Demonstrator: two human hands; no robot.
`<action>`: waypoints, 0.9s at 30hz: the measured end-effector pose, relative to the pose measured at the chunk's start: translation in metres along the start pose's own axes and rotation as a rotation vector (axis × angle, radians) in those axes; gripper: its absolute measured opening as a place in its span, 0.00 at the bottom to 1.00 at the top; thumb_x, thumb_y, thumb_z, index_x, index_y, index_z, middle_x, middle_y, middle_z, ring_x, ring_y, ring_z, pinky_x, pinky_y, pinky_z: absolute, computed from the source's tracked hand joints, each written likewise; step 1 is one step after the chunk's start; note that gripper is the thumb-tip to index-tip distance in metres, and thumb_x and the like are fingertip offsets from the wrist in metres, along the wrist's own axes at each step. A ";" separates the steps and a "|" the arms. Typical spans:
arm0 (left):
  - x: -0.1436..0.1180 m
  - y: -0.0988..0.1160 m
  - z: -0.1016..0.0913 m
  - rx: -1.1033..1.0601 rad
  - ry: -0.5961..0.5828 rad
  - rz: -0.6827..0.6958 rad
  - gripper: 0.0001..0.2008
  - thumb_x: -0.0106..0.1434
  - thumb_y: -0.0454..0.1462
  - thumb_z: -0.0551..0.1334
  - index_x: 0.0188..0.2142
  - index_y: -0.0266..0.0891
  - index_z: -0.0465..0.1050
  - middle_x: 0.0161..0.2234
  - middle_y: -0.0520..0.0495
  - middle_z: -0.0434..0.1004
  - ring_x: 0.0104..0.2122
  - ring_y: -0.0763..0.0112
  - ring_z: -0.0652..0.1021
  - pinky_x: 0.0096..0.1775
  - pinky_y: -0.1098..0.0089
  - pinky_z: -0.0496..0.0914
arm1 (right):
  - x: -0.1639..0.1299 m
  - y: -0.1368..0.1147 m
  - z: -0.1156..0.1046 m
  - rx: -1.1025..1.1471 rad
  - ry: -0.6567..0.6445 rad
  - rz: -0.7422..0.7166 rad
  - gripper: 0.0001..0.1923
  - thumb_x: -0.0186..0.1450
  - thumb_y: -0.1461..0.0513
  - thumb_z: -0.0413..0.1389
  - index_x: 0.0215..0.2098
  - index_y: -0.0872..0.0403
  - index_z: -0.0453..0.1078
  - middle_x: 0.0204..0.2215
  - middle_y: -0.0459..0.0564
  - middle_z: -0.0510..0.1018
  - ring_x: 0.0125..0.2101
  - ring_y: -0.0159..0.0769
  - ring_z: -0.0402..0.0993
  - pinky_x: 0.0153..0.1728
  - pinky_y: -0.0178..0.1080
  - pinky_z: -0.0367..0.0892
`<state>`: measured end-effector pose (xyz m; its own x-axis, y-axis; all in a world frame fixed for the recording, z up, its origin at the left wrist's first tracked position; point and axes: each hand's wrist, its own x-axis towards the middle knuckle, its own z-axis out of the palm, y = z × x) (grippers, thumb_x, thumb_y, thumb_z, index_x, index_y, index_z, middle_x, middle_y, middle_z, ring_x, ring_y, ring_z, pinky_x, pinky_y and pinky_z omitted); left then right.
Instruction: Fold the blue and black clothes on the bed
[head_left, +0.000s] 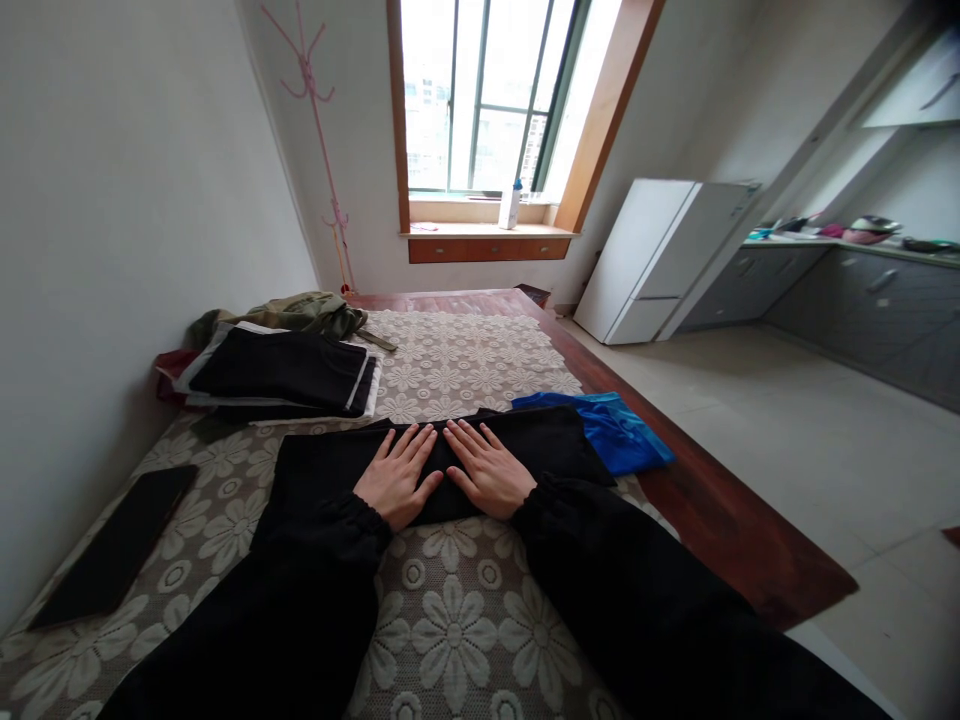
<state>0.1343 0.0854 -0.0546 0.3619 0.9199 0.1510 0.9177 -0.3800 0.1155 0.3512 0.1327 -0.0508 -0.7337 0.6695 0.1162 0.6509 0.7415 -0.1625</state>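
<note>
A black garment (322,465) lies folded into a long strip across the lace tablecloth (457,370). My left hand (397,475) and my right hand (487,470) rest flat on its middle, side by side, fingers spread and pointing away from me. Neither hand grips anything. Both arms wear black sleeves with gathered cuffs. A blue garment (615,430) lies just right of the black one, touching its far end.
A stack of folded dark clothes with white trim (285,375) sits at the back left, with an olive garment (300,312) behind it. A flat black slab (120,545) lies near the left wall. The wooden table edge (720,520) runs along the right. A white fridge (660,255) stands beyond.
</note>
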 end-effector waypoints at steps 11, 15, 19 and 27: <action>-0.021 -0.018 -0.006 0.060 0.021 -0.177 0.30 0.74 0.45 0.46 0.72 0.40 0.55 0.73 0.48 0.53 0.72 0.60 0.55 0.70 0.52 0.51 | -0.017 0.026 0.002 -0.147 0.065 0.169 0.32 0.76 0.53 0.40 0.75 0.57 0.48 0.73 0.52 0.51 0.73 0.42 0.45 0.71 0.50 0.43; -0.044 -0.039 -0.017 0.075 0.014 -0.308 0.30 0.73 0.46 0.46 0.71 0.40 0.56 0.72 0.48 0.55 0.72 0.60 0.56 0.70 0.51 0.50 | -0.033 0.055 -0.002 -0.225 0.090 0.234 0.32 0.76 0.54 0.40 0.74 0.57 0.50 0.72 0.53 0.55 0.72 0.43 0.48 0.71 0.51 0.44; -0.068 -0.061 -0.023 0.110 0.055 -0.418 0.30 0.73 0.46 0.46 0.71 0.40 0.58 0.71 0.47 0.59 0.71 0.59 0.58 0.70 0.50 0.49 | -0.045 0.074 -0.004 -0.269 0.116 0.276 0.30 0.75 0.55 0.40 0.73 0.54 0.53 0.72 0.49 0.56 0.72 0.44 0.48 0.71 0.51 0.46; -0.092 -0.080 -0.028 0.074 0.064 -0.557 0.32 0.72 0.46 0.46 0.71 0.35 0.56 0.72 0.43 0.57 0.71 0.53 0.57 0.68 0.48 0.55 | -0.053 0.092 0.000 -0.291 0.147 0.443 0.34 0.74 0.51 0.40 0.73 0.59 0.54 0.71 0.57 0.59 0.71 0.45 0.50 0.70 0.53 0.47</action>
<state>0.0231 0.0285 -0.0498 -0.1886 0.9710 0.1467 0.9772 0.1707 0.1263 0.4500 0.1655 -0.0715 -0.3554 0.9041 0.2371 0.9338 0.3544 0.0483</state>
